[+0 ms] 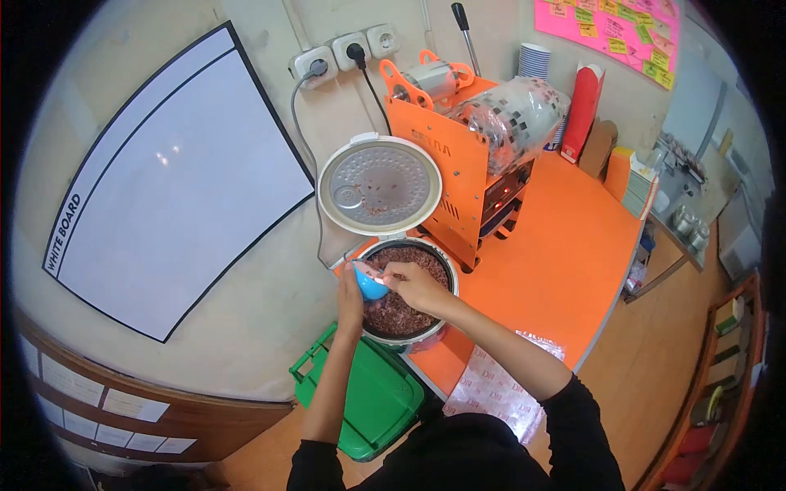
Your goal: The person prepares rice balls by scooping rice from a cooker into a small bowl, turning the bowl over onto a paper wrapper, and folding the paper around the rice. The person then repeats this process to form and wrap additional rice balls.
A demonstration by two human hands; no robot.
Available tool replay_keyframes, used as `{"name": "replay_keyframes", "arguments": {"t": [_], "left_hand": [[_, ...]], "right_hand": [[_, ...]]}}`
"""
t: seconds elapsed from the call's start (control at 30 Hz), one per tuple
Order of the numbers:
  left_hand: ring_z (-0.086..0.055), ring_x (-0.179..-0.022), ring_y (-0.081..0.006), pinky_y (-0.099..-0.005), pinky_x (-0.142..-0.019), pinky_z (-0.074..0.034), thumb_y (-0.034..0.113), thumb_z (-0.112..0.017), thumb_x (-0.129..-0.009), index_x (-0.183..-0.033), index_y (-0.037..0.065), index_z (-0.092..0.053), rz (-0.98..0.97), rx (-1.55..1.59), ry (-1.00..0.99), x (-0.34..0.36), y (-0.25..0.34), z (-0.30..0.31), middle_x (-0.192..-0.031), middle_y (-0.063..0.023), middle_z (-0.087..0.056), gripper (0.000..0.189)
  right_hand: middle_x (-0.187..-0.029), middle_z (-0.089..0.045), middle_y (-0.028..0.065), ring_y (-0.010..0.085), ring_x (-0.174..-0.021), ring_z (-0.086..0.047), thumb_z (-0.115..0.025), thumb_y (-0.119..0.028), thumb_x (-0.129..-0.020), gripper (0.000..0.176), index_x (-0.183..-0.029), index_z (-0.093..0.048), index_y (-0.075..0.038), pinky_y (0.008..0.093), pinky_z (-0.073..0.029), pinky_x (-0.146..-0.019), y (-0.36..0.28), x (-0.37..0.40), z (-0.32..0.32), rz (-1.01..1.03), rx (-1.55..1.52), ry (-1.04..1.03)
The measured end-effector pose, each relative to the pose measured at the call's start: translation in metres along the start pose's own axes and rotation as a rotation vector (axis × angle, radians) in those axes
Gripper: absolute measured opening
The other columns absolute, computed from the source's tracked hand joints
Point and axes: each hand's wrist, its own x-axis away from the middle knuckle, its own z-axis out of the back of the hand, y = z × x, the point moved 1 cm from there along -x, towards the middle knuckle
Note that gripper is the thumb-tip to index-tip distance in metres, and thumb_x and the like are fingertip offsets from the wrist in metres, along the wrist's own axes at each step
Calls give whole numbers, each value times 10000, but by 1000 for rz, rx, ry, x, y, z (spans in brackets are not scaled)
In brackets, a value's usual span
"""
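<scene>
A rice cooker (pixel 453 282) stands with its lid (pixel 381 184) raised, and reddish-brown cooked rice (pixel 401 323) fills its pot. Above the rice, my left hand (pixel 350 299) is closed around the side of a small blue bowl (pixel 372 289), which looks tilted. My right hand (pixel 416 288) is beside the bowl's rim, its fingers pinched round a small pale utensil that is mostly hidden, so I cannot make out its kind. Grains of rice stick to the inside of the lid.
An orange cup-sealing machine (pixel 446 164) with a film roll (pixel 512 123) stands behind the cooker on the orange table (pixel 548 245). Below on the left is a green lidded bin (pixel 368 401). A printed plastic sheet (pixel 499 385) hangs over the table's front edge.
</scene>
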Motion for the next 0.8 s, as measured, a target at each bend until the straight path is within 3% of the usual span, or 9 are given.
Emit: {"name": "replay_keyframes", "arguments": {"t": [0.13,0.23,0.3,0.4,0.47,0.6,0.7,0.73,0.8], "left_hand": [[-496,-1199,-241,-357,-829,-537,443,-393,-1033,-1435,63,-339,-195,2,36,-18,-43,3,-1333,-172,-446,557],[-414,-1289,-277,-429,-979,-478,427,-428,-1027,-1457,77,-283,-205,117,-26,-11,-45,-1,-1394,-159,-366,573],[-415,-1288,-289,-467,-1021,-449,407,-451,-1023,-1471,87,-240,-228,312,-79,8,-21,-13,-1401,-146,-352,589],[-401,-1305,-292,-506,-1051,-415,358,-502,-1009,-1480,102,-204,-217,489,-107,29,-17,-11,-1427,-135,-323,613],[-407,-1329,-292,-543,-1075,-394,299,-587,-957,-1485,83,-224,-230,613,-119,47,-7,-5,-1453,-133,-351,676],[-423,-1331,-308,-575,-1115,-334,150,-691,-855,-1479,58,-250,-320,800,-256,78,9,0,-1463,-141,-372,770],[-408,-1317,-283,-475,-1078,-388,57,-736,-765,-1492,133,-145,-337,566,-234,104,8,-3,-1406,-110,-370,941],[-411,-1311,-280,-467,-1081,-381,44,-751,-741,-1488,134,-151,-328,547,-199,114,9,-6,-1401,-108,-370,961],[-416,-1301,-274,-451,-1086,-367,19,-779,-695,-1480,135,-165,-288,511,-142,136,9,-17,-1391,-102,-370,1003]], "right_hand": [[-751,-589,108,212,-757,-562,-535,-196,-977,194,-974,-604,-14,363,-446,-725,-11,0,1,-31,80,40],[-832,-641,179,328,-823,-631,-525,-232,-973,220,-1016,-596,-28,432,-467,-753,-20,4,-2,-65,169,66],[-919,-663,228,407,-885,-647,-531,-275,-964,271,-1057,-587,-28,480,-478,-771,-23,-4,5,-76,279,27],[-1025,-667,236,416,-946,-650,-562,-329,-933,375,-1133,-576,-11,501,-496,-802,-7,-32,20,-157,665,37],[-942,-698,228,389,-869,-691,-658,-407,-863,450,-1054,-646,0,485,-544,-739,-40,-31,33,-188,842,124],[-1085,-698,161,299,-1035,-669,-764,-479,-761,537,-1061,-696,-39,442,-507,-867,4,-63,20,-238,1081,-71],[-1236,-640,127,310,-1117,-601,-753,-522,-748,520,-1036,-738,-90,402,-453,-915,-12,-56,23,-302,1108,-166],[-1208,-624,108,302,-1113,-551,-728,-528,-760,461,-958,-762,-114,393,-422,-912,-2,-43,22,-52,1276,30],[-983,-612,102,274,-985,-551,-671,-456,-822,377,-875,-743,-90,392,-424,-832,5,-11,32,424,1019,343]]}}
